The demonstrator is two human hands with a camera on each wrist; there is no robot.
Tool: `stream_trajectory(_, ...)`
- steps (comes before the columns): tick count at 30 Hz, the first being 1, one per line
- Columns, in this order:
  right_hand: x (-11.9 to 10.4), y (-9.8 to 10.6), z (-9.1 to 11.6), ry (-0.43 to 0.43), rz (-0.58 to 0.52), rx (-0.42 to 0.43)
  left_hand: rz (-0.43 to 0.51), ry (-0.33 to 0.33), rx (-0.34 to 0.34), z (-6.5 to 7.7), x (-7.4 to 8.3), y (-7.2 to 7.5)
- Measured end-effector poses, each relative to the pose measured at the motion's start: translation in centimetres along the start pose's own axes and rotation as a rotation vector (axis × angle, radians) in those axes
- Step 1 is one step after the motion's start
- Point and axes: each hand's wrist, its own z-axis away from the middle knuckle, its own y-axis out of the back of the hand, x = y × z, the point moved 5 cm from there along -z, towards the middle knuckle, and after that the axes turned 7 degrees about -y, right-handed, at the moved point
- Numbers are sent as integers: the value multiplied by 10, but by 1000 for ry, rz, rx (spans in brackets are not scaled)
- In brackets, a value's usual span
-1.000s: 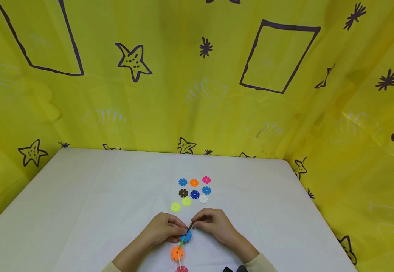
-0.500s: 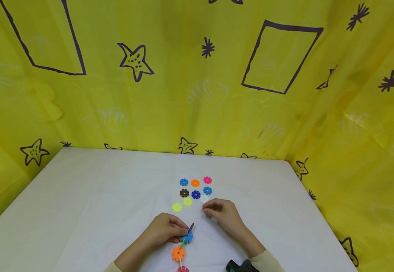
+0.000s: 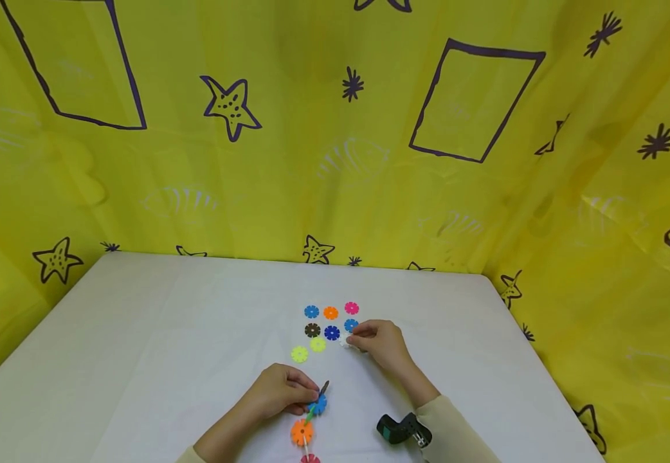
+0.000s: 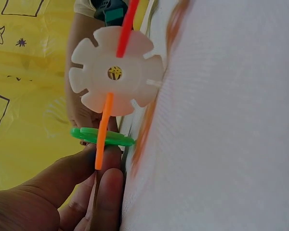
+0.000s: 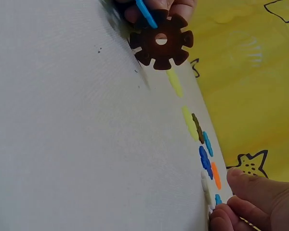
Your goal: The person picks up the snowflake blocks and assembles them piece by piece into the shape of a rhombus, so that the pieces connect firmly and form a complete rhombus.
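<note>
My left hand (image 3: 285, 389) pinches a chain of notched plastic discs near a blue disc (image 3: 318, 404). A brown disc (image 5: 156, 53) stands on edge at the chain's far end. Toward me hang a green disc (image 4: 106, 136), an orange disc (image 3: 302, 433), a pale white disc (image 4: 94, 72) and a red disc (image 3: 310, 458). My right hand (image 3: 386, 345) reaches over the loose discs, fingertips right at a loose white disc (image 5: 206, 186). In the right wrist view a gap shows between its thumb and fingers, and the white disc lies flat beside them.
Loose discs lie farther off: blue (image 3: 311, 312), orange (image 3: 330, 313), pink (image 3: 352, 308), brown (image 3: 312, 330), dark blue (image 3: 332, 332) and two yellow ones (image 3: 299, 354). A black device (image 3: 395, 429) is beside the right sleeve. Yellow patterned cloth (image 3: 289, 180) surrounds the white table (image 3: 196, 321).
My right hand has left the brown disc on the chain and moved away from me and to the right, to the loose white disc. The left hand keeps its hold on the chain.
</note>
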Motion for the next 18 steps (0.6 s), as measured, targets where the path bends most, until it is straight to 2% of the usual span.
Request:
stream_trajectory(9, -2, -5, -4, -10, 47, 108, -6, 0, 7, 0, 0, 0)
stream_trajectory(18, -4, -8, -3, -12, 58, 118, 2, -4, 6, 0, 0, 0)
